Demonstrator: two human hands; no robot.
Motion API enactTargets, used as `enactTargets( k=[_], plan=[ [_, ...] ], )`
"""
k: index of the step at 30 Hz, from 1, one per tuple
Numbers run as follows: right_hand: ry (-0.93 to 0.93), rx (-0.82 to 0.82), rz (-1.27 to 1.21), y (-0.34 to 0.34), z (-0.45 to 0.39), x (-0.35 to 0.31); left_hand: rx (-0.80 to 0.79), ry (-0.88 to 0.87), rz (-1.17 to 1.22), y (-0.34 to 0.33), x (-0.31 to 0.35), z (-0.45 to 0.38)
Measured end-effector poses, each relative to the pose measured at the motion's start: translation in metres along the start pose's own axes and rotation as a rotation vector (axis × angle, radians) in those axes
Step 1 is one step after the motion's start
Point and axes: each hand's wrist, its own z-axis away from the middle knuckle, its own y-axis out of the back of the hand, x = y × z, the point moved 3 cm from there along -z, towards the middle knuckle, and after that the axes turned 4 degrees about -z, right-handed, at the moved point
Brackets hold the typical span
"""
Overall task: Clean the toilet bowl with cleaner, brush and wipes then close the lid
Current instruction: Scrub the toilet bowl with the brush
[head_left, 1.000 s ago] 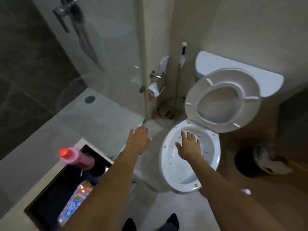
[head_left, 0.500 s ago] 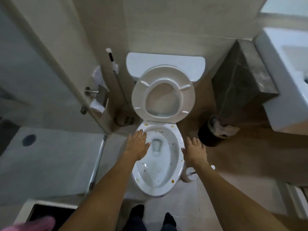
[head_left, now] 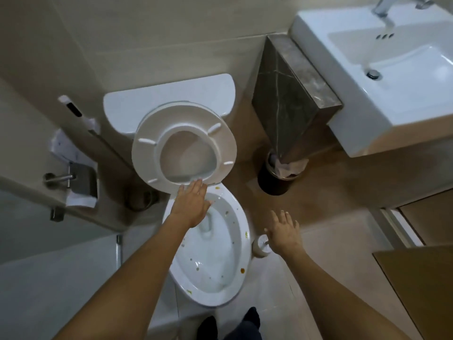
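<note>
left hand (head_left: 192, 206) and right hand (head_left: 285, 229): each grip spread wide, holding nothing.

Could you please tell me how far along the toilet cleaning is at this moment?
Done: only the seat and lid are raised. The toilet bowl is unwashed, with brown and yellow spots on its rim and inside. In hand: nothing; the left hand is spread open over the bowl, and the right hand is open above the brush holder on the floor. Left: cleaner, brushing, wiping, closing the lid.
</note>
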Motion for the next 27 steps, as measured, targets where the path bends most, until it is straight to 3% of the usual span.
enactTargets(
  k=[13, 18, 27],
  plan=[
    [0.039, -0.102, 0.115, -0.032, -0.046, 0.028, 0.426, -0.131, -0.217, 0.118, -0.015, -0.126],
    [0.059, -0.189, 0.267, -0.071, -0.07, 0.034, 0.503, -0.134, -0.304, 0.13, -0.043, -0.152],
    [0.084, -0.329, 0.751, -0.116, -0.109, 0.046, 0.707, -0.198, -0.325, 0.119, -0.058, -0.162]
  ],
)
